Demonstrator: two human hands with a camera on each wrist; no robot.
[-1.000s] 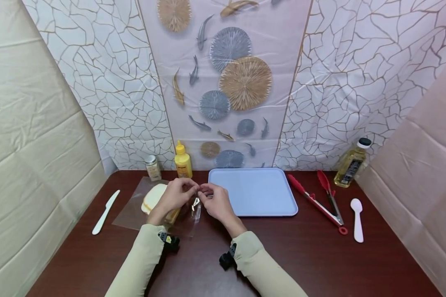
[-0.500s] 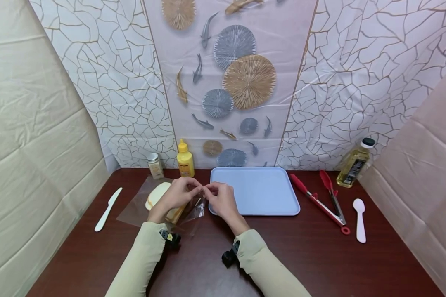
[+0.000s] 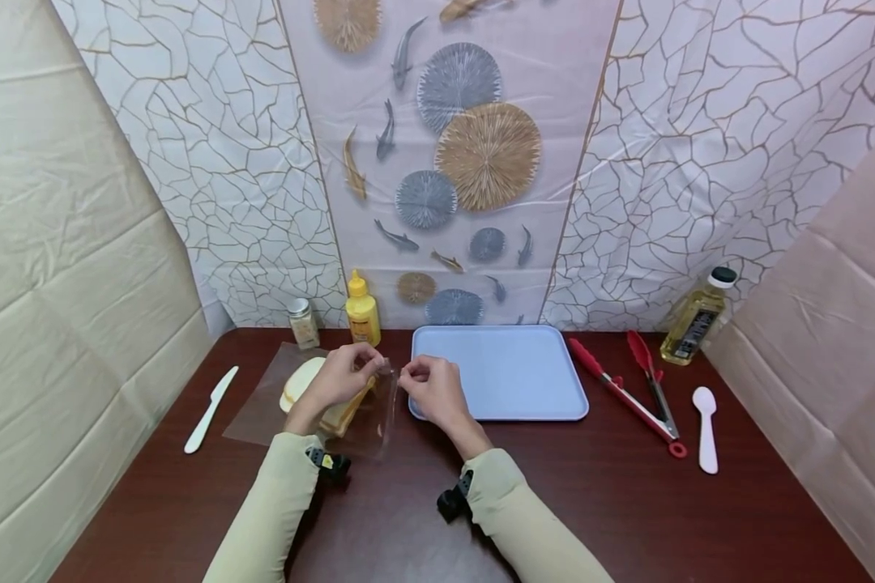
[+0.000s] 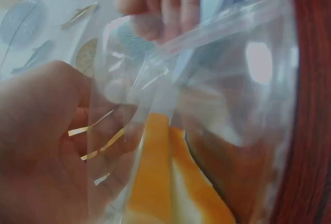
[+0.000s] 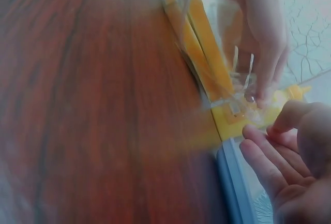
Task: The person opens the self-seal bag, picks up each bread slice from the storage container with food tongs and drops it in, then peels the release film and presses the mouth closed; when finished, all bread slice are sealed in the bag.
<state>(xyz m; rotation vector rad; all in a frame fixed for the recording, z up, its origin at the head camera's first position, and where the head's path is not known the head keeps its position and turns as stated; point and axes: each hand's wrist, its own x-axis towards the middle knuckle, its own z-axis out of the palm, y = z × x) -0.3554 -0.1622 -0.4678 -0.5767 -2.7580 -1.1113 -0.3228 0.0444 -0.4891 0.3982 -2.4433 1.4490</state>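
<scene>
In the head view my left hand (image 3: 343,376) pinches the upper edge of a clear plastic bag (image 3: 381,433), with thumb and index finger together. The left wrist view shows the bag's ridged, zip-like rim (image 4: 222,30) running across. Bread slices (image 3: 344,411) with orange-brown crusts stand side by side behind the film. A pale bread slice (image 3: 300,380) lies partly under my left forearm. My right hand (image 3: 437,393) is just right of the bag's edge, thumb and fingertips close together. I cannot tell whether film is caught between them.
A light blue tray (image 3: 506,376) lies right of the hands. Behind stand a mustard bottle (image 3: 362,312) and a spice jar (image 3: 303,324). A white knife (image 3: 211,410) is at left; red-handled tongs (image 3: 630,405), a white spoon (image 3: 706,429) and an oil bottle (image 3: 696,316) are at right.
The fingertips of both hands, which met at the bag's edge, now stand slightly apart. My left hand has shifted a little left, and the bag's edge hangs straighter between the hands.
</scene>
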